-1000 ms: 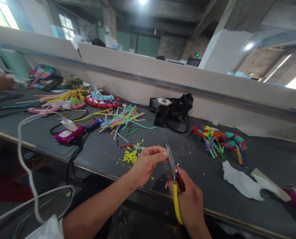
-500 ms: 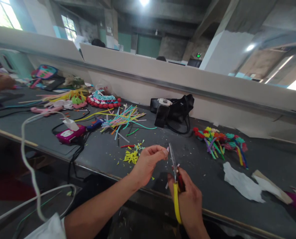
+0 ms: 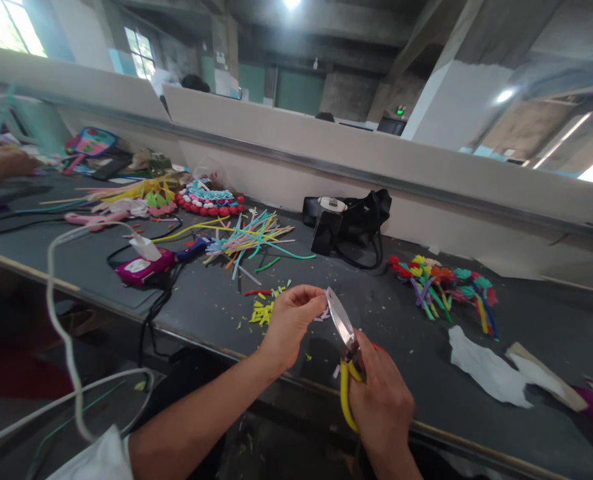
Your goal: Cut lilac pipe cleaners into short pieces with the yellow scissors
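Observation:
My right hand (image 3: pixel 380 390) is wrapped round a pair of scissors (image 3: pixel 344 327) with yellow and red handles, its blades pointing up and to the left. My left hand (image 3: pixel 292 327) pinches a short pale purple piece of pipe cleaner at the blade tips; the fingers hide most of it. Below and behind the left hand lie yellow pipe cleaner snippets (image 3: pixel 261 313), and pale purple snippets (image 3: pixel 321 315) show just beside its fingertips. A red piece (image 3: pixel 258 292) rests near the yellow ones.
Long pastel pipe cleaners (image 3: pixel 251 237) lie in a loose pile. Behind are a black bag (image 3: pixel 364 220) and a phone (image 3: pixel 326 233). Pipe cleaner flowers (image 3: pixel 441 280) and white tissue (image 3: pixel 484 370) lie right. A purple power strip (image 3: pixel 144 267) with cables sits left; another person's hand (image 3: pixel 6 163) works far left.
The scissors have tilted left, their blades now meeting my left fingertips. My left hand has shifted slightly left, and pale purple snippets have come into view beside it.

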Demonstrator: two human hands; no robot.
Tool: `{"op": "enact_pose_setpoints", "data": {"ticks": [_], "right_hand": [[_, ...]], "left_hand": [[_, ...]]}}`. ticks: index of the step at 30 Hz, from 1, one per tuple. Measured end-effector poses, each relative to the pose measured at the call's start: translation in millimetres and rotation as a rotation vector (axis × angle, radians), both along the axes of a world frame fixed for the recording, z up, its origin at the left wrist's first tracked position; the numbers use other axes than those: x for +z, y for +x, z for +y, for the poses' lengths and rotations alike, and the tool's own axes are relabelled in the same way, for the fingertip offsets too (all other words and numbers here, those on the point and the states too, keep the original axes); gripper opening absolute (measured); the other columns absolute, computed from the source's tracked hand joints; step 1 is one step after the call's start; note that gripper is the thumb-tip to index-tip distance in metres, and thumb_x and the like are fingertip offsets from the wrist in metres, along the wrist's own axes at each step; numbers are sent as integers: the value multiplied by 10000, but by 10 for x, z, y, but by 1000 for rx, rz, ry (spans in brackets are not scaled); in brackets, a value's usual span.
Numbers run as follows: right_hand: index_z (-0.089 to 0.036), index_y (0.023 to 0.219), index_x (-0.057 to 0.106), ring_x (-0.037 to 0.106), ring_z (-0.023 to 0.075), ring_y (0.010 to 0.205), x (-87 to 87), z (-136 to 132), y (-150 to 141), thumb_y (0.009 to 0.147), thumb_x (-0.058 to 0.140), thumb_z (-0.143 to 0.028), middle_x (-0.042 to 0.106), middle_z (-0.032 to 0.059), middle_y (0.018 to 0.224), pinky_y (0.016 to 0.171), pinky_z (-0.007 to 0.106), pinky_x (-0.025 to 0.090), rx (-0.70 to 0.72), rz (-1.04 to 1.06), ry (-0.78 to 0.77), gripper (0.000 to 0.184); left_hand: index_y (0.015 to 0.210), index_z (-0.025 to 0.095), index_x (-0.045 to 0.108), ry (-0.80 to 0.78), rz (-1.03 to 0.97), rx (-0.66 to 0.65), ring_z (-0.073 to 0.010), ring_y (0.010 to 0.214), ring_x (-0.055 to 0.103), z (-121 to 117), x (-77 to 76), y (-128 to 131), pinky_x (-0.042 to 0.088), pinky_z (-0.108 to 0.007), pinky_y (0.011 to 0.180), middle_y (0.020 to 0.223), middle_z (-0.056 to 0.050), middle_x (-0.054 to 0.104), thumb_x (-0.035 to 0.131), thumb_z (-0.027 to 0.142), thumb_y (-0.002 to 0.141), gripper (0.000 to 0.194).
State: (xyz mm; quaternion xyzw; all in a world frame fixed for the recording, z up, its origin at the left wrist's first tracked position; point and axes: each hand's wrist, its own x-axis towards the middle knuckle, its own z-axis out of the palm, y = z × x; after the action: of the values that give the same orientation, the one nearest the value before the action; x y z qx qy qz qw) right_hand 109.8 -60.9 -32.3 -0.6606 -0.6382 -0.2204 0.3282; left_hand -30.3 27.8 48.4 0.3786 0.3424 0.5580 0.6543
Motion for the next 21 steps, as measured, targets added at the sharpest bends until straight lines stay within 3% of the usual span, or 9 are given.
{"op": "enact_pose_setpoints", "data": {"ticks": [21], "right_hand": [[-168, 1305, 532, 629, 221, 866, -22, -50, 60, 899, 413, -231, 684, 69, 933, 761, 307, 467, -31, -46, -42, 427]], "left_hand": [[676, 173, 720, 161, 281, 105, -127, 636, 558, -23, -5, -23, 423, -236, 621, 660, -10, 669, 714, 237, 661, 66]]}}
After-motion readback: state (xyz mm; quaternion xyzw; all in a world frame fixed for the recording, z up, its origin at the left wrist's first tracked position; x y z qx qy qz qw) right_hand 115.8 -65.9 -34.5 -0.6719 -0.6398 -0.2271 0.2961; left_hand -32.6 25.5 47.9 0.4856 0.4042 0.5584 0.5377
